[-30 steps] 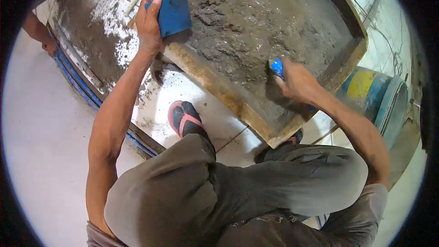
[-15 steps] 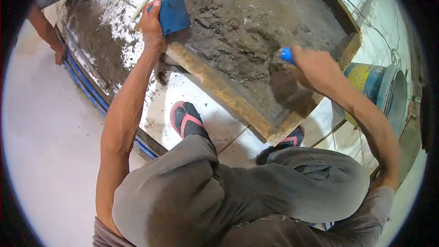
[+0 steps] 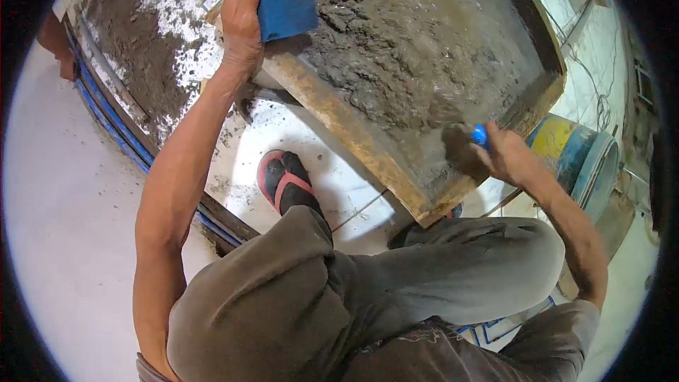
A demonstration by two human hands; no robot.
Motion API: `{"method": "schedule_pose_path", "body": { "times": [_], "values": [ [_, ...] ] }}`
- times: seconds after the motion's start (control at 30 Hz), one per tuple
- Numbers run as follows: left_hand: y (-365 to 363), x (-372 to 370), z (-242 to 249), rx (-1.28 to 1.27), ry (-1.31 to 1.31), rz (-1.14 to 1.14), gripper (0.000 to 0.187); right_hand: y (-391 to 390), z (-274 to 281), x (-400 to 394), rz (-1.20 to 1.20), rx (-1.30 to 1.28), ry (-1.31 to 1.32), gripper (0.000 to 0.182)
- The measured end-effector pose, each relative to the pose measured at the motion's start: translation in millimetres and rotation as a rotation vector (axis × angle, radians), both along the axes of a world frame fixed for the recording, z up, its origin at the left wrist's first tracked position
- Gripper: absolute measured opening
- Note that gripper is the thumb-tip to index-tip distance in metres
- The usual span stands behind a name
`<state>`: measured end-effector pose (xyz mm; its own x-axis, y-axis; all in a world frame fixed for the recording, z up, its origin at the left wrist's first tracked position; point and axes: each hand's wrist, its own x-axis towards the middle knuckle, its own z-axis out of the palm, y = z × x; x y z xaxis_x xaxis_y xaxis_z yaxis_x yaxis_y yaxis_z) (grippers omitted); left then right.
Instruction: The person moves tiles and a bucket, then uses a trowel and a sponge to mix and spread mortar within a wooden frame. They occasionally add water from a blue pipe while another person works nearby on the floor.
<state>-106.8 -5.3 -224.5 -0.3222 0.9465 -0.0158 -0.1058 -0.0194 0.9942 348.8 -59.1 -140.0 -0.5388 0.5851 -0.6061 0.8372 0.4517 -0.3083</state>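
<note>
My left hand is closed on the edge of a blue flat square board, held over the left rim of a wooden mixing trough. Wet grey mortar lies inside, heaped and lumpy toward the left and smoother toward the far right. Near the trough's front right corner, my right hand grips a trowel by its blue-ended handle. The trowel's mortar-coated blade is low in the trough and blurred, so its outline is hard to make out.
A yellow and blue bucket lies tilted beside the trough at right. Blue pipes run along the left, near another person's hand. Dark spilled mix covers tiles at upper left. My sandalled foot stands before the trough.
My right hand has moved down and right with the trowel, toward the trough's front right corner. My left hand and the blue board have shifted slightly up and right in view.
</note>
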Motion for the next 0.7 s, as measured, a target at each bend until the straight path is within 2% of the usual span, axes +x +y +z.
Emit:
{"method": "schedule_pose_path", "body": {
  "times": [0.13, 0.17, 0.27, 0.37, 0.57, 0.7],
  "values": [
    [0.1, -4.9, -5.7, 0.020, -0.046, 0.020, 0.043, -7.9, -37.0, -84.2, -0.036, -0.101, 0.112, 0.034],
    [0.3, -5.2, -8.8, 0.027, -0.127, 0.017, 0.041, -11.0, -42.7, -97.6, -0.055, -0.141, 0.131, 0.034],
    [-2.0, -1.0, 0.8, -0.043, -0.123, 0.029, 0.041, -4.3, -31.3, -105.6, -0.067, -0.175, 0.184, 0.034],
    [5.8, 4.9, 2.8, 0.012, -0.144, 0.070, 0.041, 10.7, -38.5, -112.4, -0.033, -0.151, 0.233, 0.034],
    [9.1, -7.4, -5.7, 0.001, -0.155, 0.091, 0.040, 29.0, -20.5, -120.2, -0.325, -0.627, 0.187, 0.034],
    [9.3, -13.9, 0.4, 0.022, -0.122, 0.136, 0.041, 24.7, -22.6, -102.6, -0.657, -1.040, 0.337, 0.028]
  ]
}}
